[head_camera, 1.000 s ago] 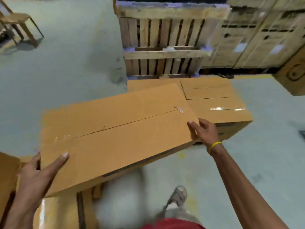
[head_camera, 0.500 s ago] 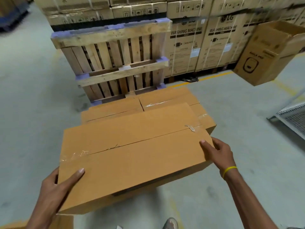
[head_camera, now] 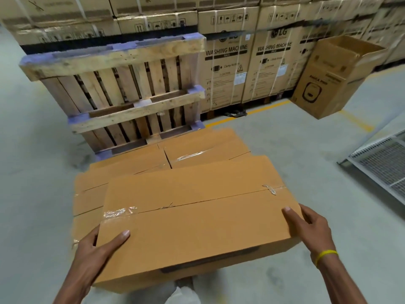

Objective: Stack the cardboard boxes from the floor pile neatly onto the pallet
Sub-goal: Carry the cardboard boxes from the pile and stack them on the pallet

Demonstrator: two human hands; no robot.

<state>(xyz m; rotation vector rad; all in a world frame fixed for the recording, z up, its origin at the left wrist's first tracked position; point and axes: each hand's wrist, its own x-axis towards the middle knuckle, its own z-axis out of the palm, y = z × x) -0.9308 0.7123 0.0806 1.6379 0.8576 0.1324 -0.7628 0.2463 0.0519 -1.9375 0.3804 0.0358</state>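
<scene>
- The carried box (head_camera: 192, 218) was off the floor (head_camera: 32, 172), held level between both hands, and not yet set down.
- The left hand (head_camera: 96, 253) gripped its near left corner, thumb flat on the lid and fingers curled underneath.
- The right hand (head_camera: 309, 229) clasped its right end, thumb on the lid and fingers wrapped down the side.
- The box hung over the near right part of a low layer of laid boxes (head_camera: 203, 150), which lay flat side by side just in front of two upright pallets (head_camera: 122, 84).
- That layer looked like work already done, with at least three lids showing. Its base was hidden, so I could not tell whether a pallet lay under it or only the floor.
- The held box seemed meant to start a second tier on the layer. What remained for it was lowering it, squaring its edges with the boxes below and letting go.
- The pile it came from was out of view, so the number of boxes left could not be judged.
- Strapped washing-machine cartons (head_camera: 228, 71) stood behind the upright pallets, with an open carton (head_camera: 335, 77) towards the far right of the floor.
</scene>
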